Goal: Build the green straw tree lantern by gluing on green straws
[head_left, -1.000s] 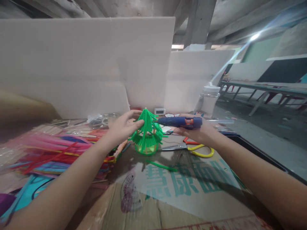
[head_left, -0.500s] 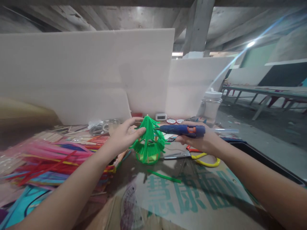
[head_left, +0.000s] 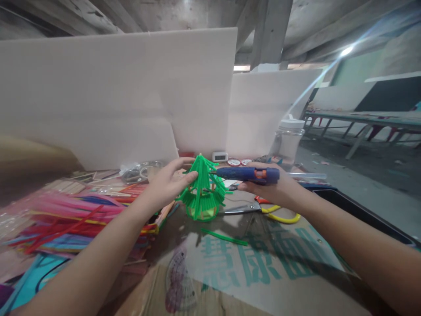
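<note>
A small green pavilion-like model (head_left: pixel 203 193) with a pointed, layered roof stands on the table. My left hand (head_left: pixel 176 180) grips its upper roof from the left, thumb in front and the other fingers partly hidden behind. My right hand (head_left: pixel 263 186) is wrapped round a dark blue glue gun (head_left: pixel 246 174), whose nozzle points left at the roof's right side. Whether the tip touches the roof cannot be made out. A loose green strip (head_left: pixel 224 237) lies in front of the model.
Scissors with yellow and red handles (head_left: pixel 281 216) lie right of the model. Colourful strips (head_left: pixel 79 219) are piled at left. A clear protractor (head_left: pixel 180 281) is near the front, a lidded clear bottle (head_left: pixel 289 142) behind my right hand, white boards (head_left: pixel 131 96) at the back.
The view has shifted slightly, so things sit a little higher. The glue gun's nozzle has moved slightly left against the roof. Both hands keep their holds.
</note>
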Demonstrator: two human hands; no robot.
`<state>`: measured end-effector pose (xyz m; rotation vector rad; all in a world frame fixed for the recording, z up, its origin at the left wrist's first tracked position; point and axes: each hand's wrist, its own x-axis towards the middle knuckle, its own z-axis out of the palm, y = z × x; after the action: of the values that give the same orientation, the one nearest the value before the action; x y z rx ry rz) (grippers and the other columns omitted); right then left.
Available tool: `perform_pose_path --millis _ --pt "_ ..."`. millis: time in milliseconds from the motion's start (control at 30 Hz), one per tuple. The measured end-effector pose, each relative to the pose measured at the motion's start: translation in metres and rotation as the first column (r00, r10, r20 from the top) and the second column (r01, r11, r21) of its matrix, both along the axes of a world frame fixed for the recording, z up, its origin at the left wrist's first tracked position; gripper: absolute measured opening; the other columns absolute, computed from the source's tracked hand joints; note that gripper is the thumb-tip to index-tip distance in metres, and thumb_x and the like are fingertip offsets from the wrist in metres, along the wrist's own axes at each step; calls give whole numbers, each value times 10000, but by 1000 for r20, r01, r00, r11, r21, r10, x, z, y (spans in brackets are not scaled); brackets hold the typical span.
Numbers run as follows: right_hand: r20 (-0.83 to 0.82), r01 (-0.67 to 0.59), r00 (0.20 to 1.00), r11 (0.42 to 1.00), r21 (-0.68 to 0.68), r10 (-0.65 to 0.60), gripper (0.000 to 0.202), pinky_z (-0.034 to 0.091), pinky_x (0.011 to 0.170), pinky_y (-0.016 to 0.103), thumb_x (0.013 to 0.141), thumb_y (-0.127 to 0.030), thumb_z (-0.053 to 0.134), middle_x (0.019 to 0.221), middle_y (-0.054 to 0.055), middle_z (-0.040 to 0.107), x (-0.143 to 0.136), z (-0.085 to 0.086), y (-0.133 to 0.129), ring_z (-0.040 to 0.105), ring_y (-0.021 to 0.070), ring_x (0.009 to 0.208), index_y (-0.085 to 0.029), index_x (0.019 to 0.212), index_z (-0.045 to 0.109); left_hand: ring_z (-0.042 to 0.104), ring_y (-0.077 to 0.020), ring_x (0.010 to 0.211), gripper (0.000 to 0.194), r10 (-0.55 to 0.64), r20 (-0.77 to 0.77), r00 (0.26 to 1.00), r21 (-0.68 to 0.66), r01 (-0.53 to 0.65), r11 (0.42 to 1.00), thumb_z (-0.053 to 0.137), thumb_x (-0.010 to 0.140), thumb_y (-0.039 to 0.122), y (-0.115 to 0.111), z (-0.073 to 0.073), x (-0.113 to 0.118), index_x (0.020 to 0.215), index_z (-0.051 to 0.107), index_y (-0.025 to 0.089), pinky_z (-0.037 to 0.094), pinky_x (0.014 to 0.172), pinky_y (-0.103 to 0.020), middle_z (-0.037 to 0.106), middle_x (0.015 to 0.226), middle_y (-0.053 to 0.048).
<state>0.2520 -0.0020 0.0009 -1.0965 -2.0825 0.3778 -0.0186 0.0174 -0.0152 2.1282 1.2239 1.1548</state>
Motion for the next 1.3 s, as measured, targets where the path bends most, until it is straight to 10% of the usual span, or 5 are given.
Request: perform_pose_path --millis 533,1300 --pt "-13 67 998 997 -44 -68 221 464 567 313 701 -443 733 723 22 673 0 -3 2 615 206 656 -247 738 638 582 -294 1189 514 -1 -8 1000 -4 1 1000 600 862 542 0 -2 -3 1243 590 196 422 1043 -476 640 1283 -110" --pt "67 44 997 997 -62 -40 322 480 608 304 735 -469 729 859 35 725 4 1 1 635 195 697 -241 962 728 601 -317 1166 528 -19 24 1000 -11 19 1000 627 843 536 3 -6 -5 1253 606 205 487 956 -454 643 1290 -122"
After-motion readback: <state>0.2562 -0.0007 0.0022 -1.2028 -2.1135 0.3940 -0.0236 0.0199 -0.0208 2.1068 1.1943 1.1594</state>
